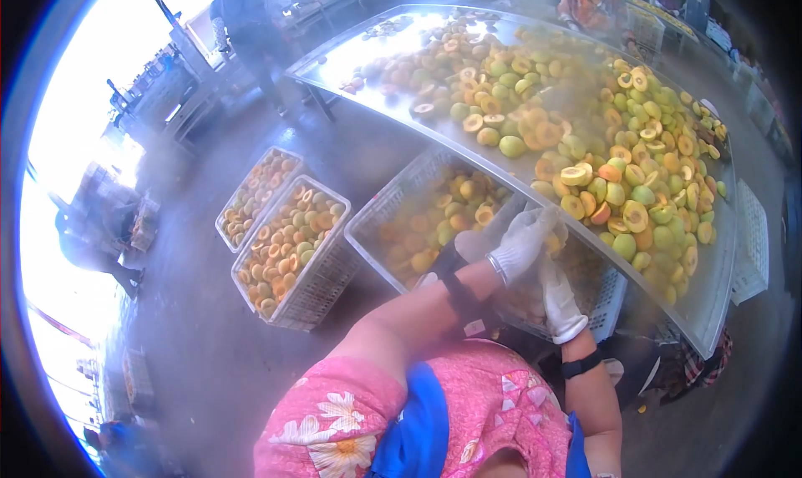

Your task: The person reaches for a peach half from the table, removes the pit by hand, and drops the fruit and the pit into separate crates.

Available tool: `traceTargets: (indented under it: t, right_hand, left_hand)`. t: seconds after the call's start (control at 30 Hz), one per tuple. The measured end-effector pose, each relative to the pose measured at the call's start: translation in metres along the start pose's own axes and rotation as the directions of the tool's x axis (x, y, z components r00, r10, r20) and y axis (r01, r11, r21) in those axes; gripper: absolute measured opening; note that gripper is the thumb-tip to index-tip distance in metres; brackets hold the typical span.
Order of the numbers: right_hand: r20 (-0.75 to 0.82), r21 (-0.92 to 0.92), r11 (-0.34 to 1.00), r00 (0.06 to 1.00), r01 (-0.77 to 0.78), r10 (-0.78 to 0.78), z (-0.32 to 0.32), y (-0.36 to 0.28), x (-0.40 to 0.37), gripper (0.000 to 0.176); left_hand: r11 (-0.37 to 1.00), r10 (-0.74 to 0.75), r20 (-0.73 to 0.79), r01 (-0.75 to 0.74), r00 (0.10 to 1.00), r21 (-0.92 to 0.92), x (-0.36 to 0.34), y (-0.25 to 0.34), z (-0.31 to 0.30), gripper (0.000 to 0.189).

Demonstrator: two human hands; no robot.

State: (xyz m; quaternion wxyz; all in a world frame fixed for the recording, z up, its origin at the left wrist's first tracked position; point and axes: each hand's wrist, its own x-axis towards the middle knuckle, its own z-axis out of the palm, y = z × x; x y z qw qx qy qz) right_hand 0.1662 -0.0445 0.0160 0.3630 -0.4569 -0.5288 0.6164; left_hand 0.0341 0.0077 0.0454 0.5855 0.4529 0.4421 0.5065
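My left hand [521, 244], in a white glove, is held low at the near edge of the metal table [468, 141]. Its fingers are curled round a yellow-orange apricot [553, 242], blurred and partly covered. Just below it is my right hand [558, 301], also gloved, its fingers closed and pointing up toward the same fruit. What the right fingers hold is hidden. Beneath both hands sits a plastic crate [608, 307] with pieces in it that are hard to make out. Halved and whole yellow-green apricots [635, 190] are heaped on the table.
To the left of my hands, a large crate [368, 242] of apricots stands under the table edge. Two more filled crates, a nearer one [311, 311] and a farther one [224, 227], are on the floor. Other people [251, 31] are in the background. A white crate [752, 244] stands at right.
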Motion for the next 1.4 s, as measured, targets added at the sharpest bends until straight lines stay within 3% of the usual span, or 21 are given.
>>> traceTargets:
  t: [0.03, 0.07, 0.13, 0.17, 0.2, 0.23, 0.33, 0.47, 0.53, 0.67, 0.73, 0.77, 0.83, 1.03, 1.07, 1.13, 1.17, 1.23, 1.3, 1.37, 1.4]
  right_hand:
    - [0.019, 0.027, 0.999, 0.999, -0.030, 0.030, 0.002, 0.004, 0.003, 0.045]
    - [-0.148, -0.088, 0.954, 0.943, 0.287, -0.297, 0.012, 0.024, 0.016, 0.040]
    - [-0.265, -0.252, 0.805, 0.762, 0.537, -0.591, 0.016, 0.022, 0.015, 0.038]
    - [-0.070, -0.001, 0.953, 0.951, 0.302, -0.302, 0.007, -0.004, 0.002, 0.039]
    - [0.044, 0.062, 0.988, 0.988, 0.144, -0.147, 0.000, -0.009, -0.002, 0.039]
    - [0.139, 0.141, 0.990, 0.989, 0.020, -0.039, -0.003, -0.004, 0.001, 0.038]
    - [0.376, 0.404, 0.855, 0.911, -0.325, 0.169, -0.015, 0.019, 0.007, 0.038]
    - [0.456, 0.594, 0.657, 0.867, -0.464, 0.200, -0.023, 0.025, 0.006, 0.035]
    - [0.580, 0.521, 0.643, 0.785, -0.562, 0.215, -0.026, -0.002, -0.003, 0.038]
    - [0.470, 0.468, 0.713, 0.830, -0.523, 0.300, -0.016, 0.009, -0.001, 0.041]
    - [0.470, 0.525, 0.667, 0.833, -0.529, 0.291, -0.011, 0.019, 0.004, 0.039]
    - [0.488, 0.515, 0.671, 0.826, -0.534, 0.283, -0.006, 0.015, 0.006, 0.039]
    - [0.543, 0.541, 0.644, 0.809, -0.542, 0.225, -0.007, 0.004, 0.000, 0.037]
    - [0.597, 0.548, 0.598, 0.774, -0.585, 0.209, -0.008, -0.001, -0.004, 0.037]
    - [0.634, 0.584, 0.547, 0.758, -0.600, 0.154, -0.006, 0.001, -0.003, 0.037]
    - [0.679, 0.631, 0.472, 0.733, -0.616, 0.049, -0.007, 0.005, 0.000, 0.038]
    - [0.675, 0.634, 0.470, 0.736, -0.614, 0.051, -0.008, 0.007, 0.001, 0.038]
    - [0.689, 0.661, 0.430, 0.724, -0.615, -0.025, -0.009, 0.009, 0.006, 0.039]
    - [0.700, 0.675, 0.393, 0.711, -0.624, -0.073, -0.005, 0.015, 0.008, 0.040]
    - [0.638, 0.731, 0.396, 0.762, -0.555, -0.109, -0.002, 0.012, 0.004, 0.040]
    - [0.648, 0.723, 0.401, 0.753, -0.562, -0.113, 0.000, 0.010, 0.008, 0.040]
  left_hand:
    - [0.996, -0.008, 0.031, 0.005, 0.999, 0.094, -0.002, 0.004, 0.001, 0.035]
    - [0.975, 0.074, -0.005, -0.071, 0.997, 0.209, -0.005, 0.004, 0.006, 0.034]
    - [0.949, 0.143, 0.048, -0.151, 0.989, 0.278, -0.006, 0.003, 0.001, 0.034]
    - [0.913, 0.205, 0.118, -0.233, 0.972, 0.336, -0.006, 0.002, 0.001, 0.034]
    - [0.979, 0.143, 0.157, -0.163, 0.977, 0.126, -0.009, 0.009, 0.003, 0.032]
    - [0.995, 0.059, 0.181, -0.073, 0.982, 0.074, -0.011, 0.017, 0.005, 0.030]
    - [0.982, 0.020, 0.213, -0.059, 0.977, 0.179, 0.003, 0.000, 0.000, 0.029]
    - [0.984, -0.031, 0.282, -0.020, 0.959, 0.177, 0.013, -0.009, -0.008, 0.031]
    - [0.987, -0.054, 0.286, 0.008, 0.957, 0.162, 0.012, -0.006, -0.011, 0.032]
    - [0.945, -0.058, 0.241, -0.025, 0.969, 0.327, 0.008, -0.004, -0.006, 0.033]
    - [0.909, -0.008, 0.369, -0.147, 0.929, 0.389, 0.007, 0.007, -0.009, 0.033]
    - [0.926, -0.015, 0.326, -0.111, 0.945, 0.362, 0.006, 0.007, -0.009, 0.032]
    - [0.996, -0.089, 0.287, 0.088, 0.954, 0.017, 0.010, -0.007, -0.014, 0.032]
    - [0.942, -0.165, 0.273, 0.234, 0.948, -0.240, 0.002, -0.006, -0.012, 0.033]
    - [0.940, -0.168, 0.277, 0.239, 0.946, -0.244, 0.001, -0.005, -0.011, 0.033]
    - [0.825, -0.182, 0.239, 0.281, 0.954, -0.490, 0.000, -0.004, -0.007, 0.034]
    - [0.823, -0.185, 0.244, 0.286, 0.952, -0.490, 0.000, -0.005, -0.004, 0.034]
    - [0.828, -0.260, 0.080, 0.265, 0.962, -0.495, 0.004, -0.007, -0.003, 0.038]
    - [0.873, -0.222, 0.034, 0.214, 0.974, -0.439, 0.013, -0.016, -0.009, 0.040]
    - [0.753, -0.299, -0.075, 0.187, 0.951, -0.630, 0.019, -0.015, -0.024, 0.039]
    - [0.757, -0.291, -0.086, 0.174, 0.953, -0.630, 0.021, -0.013, -0.027, 0.039]
